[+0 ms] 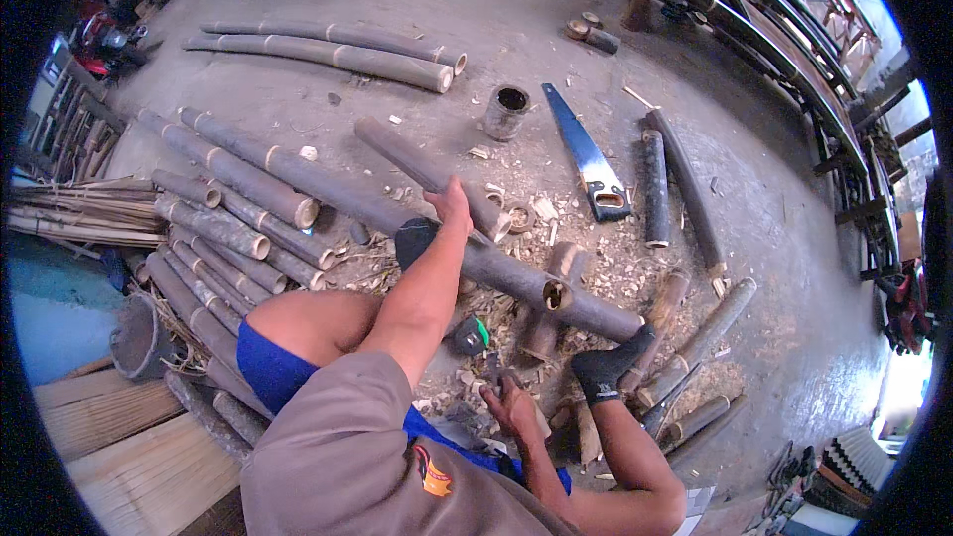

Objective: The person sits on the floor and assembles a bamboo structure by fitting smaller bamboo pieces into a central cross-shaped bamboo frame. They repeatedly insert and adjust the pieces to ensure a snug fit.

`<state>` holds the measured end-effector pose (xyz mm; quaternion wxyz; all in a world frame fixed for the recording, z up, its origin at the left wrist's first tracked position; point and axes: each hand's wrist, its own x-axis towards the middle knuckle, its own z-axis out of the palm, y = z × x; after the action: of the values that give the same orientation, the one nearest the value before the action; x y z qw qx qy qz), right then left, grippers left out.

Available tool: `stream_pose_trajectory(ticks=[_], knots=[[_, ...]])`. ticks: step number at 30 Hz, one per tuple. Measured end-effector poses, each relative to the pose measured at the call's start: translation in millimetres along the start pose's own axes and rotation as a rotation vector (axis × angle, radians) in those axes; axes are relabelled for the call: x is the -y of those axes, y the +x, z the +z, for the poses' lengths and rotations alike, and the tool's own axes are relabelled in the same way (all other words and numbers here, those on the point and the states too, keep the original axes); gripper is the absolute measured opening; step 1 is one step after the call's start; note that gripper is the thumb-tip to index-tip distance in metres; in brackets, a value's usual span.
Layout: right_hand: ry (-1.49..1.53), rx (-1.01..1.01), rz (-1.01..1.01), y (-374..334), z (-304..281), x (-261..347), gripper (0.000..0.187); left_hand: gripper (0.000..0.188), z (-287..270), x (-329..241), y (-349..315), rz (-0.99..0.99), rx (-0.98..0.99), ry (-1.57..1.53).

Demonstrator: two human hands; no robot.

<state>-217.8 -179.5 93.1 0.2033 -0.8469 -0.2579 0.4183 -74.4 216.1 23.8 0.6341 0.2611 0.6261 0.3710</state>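
Note:
A long bamboo pole (501,270) lies slantwise in front of me, with a hole (557,294) cut in its side near the right end. My left hand (453,206) is closed around a shorter bamboo piece (405,155), which lies over the far side of the pole. My two dark-socked feet, the left (413,240) and the right (608,369), are against the pole. Lower down, my right hand (513,407) is closed with bent fingers near my lap; what it grips is unclear. Close by is a black and green tape measure (472,335).
A hand saw (584,159) and a round can (506,112) lie beyond the pole among wood chips (608,256). Cut bamboo lengths (223,228) are stacked at left, and two poles (328,55) lie farther off. More bamboo pieces (700,342) are on the right, near a rack (774,50).

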Motion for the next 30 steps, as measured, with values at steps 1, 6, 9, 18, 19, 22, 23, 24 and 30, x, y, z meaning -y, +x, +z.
stream_pose_trajectory(ticks=[1, 6, 9, 18, 19, 22, 23, 24, 30], knots=[[-0.013, 0.051, 0.005, 1, 3, 4, 0.06, 0.095, -6, -14, 3, -0.038, -0.009, -0.146], [-0.163, 0.152, -0.069, 18, 44, -18, 0.064, 0.087, -54, -66, -34, 0.145, 0.316, -0.263], [-0.303, 0.121, -0.071, 29, 49, -22, 0.067, 0.079, -84, -62, -88, 0.161, 0.481, -0.31], [-0.177, -0.242, -0.138, 19, 33, -37, 0.06, 0.064, -77, -118, -152, 0.506, 0.727, -0.139], [-0.149, -0.237, -0.118, 12, 15, -23, 0.058, 0.061, -69, -120, -164, 0.558, 0.74, -0.153], [-0.08, -0.367, -0.136, -26, -24, 3, 0.05, 0.057, -37, -140, -187, 0.672, 0.8, -0.116], [-0.086, -0.358, -0.106, -39, -35, 12, 0.05, 0.058, -30, -151, -200, 0.697, 0.777, -0.037], [-0.091, -0.338, -0.099, -51, -40, 20, 0.049, 0.056, -23, -155, -207, 0.758, 0.793, -0.087], [-0.051, -0.47, -0.121, -92, -40, 9, 0.048, 0.054, -5, -129, -275, 0.839, 0.953, -0.239]])
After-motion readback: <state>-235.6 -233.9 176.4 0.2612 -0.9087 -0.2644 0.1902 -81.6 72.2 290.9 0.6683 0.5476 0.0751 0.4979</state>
